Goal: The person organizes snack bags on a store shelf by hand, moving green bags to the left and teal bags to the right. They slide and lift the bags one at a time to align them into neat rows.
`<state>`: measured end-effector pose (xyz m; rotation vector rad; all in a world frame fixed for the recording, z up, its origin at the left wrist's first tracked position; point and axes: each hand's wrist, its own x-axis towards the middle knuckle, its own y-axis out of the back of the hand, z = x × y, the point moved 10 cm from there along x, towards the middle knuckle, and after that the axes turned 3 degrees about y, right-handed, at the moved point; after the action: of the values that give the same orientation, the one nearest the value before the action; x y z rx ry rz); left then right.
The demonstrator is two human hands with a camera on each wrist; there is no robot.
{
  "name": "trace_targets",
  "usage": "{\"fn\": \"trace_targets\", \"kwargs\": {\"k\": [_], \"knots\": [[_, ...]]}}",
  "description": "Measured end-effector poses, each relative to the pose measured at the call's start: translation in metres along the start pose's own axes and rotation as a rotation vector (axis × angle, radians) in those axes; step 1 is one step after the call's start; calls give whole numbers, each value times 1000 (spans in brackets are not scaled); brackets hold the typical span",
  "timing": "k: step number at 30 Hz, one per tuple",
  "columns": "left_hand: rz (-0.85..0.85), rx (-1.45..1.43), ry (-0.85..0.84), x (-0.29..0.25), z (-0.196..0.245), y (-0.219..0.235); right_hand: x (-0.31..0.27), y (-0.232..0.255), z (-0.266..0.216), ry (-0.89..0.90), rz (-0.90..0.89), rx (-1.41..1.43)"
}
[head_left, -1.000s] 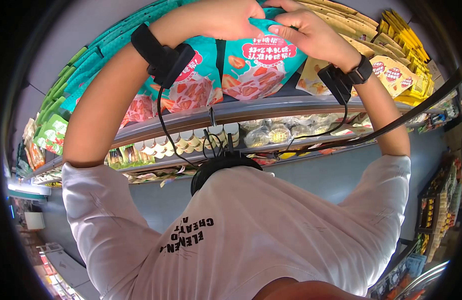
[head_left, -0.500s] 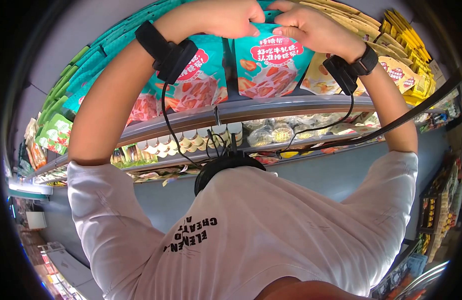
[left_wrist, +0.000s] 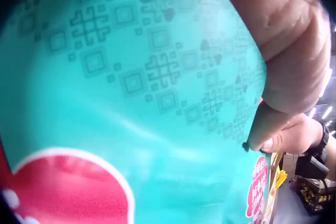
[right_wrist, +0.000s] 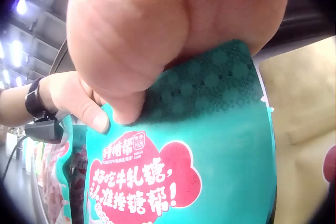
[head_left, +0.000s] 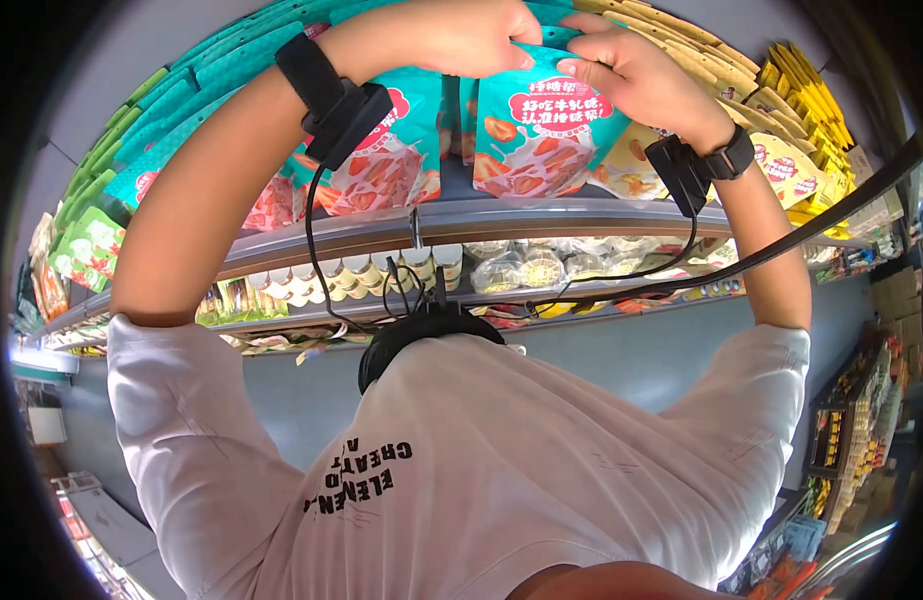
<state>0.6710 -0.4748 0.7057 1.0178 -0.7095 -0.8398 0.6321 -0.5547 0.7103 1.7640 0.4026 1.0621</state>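
Observation:
A teal pouch (head_left: 546,125) with a red label and printed strawberries is at the shelf front in the head view. My left hand (head_left: 481,40) pinches its top edge on the left, thumb on the front face. At the upper right my right hand (head_left: 646,85) grips the same edge, its thumb pressed flat to the front. The right wrist view shows that thumb (right_wrist: 128,109) just above the label. A second teal pouch (head_left: 386,150) stands to the left, a dark gap between the two; the left wrist view is largely filled by teal packaging (left_wrist: 131,98).
Rows of tan pouches (head_left: 781,165) and yellow packets (head_left: 806,95) stand on the right, green bags (head_left: 91,245) far left. A metal shelf edge (head_left: 541,212) runs below the pouches. Lower down sit clear round packs (head_left: 536,270). A black cable (head_left: 781,250) crosses in front.
The gripped pouch has gone from slightly tilted to more upright and a little rightward, with a wider gap to its left neighbour. Both hands have stayed at its top edge.

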Motion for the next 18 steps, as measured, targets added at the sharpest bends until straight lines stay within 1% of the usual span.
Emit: {"fn": "trace_targets", "kwargs": {"k": [2, 4, 6, 7, 9, 10, 12, 13, 15, 16, 17, 18], "knots": [[-21, 32, 10, -1, 3, -2, -1, -2, 3, -44, -1, 46], [-45, 65, 19, 0, 2, -7, 0, -4, 3, -43, -6, 48], [-37, 41, -36, -1, 11, -7, 1, -4, 3, -41, -10, 47], [-38, 43, -35, -3, 15, -4, 1, -4, 2, -32, -22, 28], [-161, 58, 98, -8, 13, -5, -1, -3, 1, -21, -25, 8], [-159, 68, 100, -8, 11, -4, -1, -4, 3, -28, -32, 32], [62, -330, -91, -14, 23, 24, -1, -4, 2, -41, -31, 68], [61, -312, -87, -20, 19, 33, 0, 1, -1, -30, -15, 68], [146, -311, -30, -38, 4, 67, 0, 5, -4, -25, -64, -15], [176, -203, -21, -49, 3, 80, 0, 9, -7, -9, -41, 64], [174, -184, -15, -55, -13, 85, 2, 15, -8, 1, -24, 67], [150, -125, 55, -59, -41, 85, 4, 19, -2, -74, -28, 99]]}}
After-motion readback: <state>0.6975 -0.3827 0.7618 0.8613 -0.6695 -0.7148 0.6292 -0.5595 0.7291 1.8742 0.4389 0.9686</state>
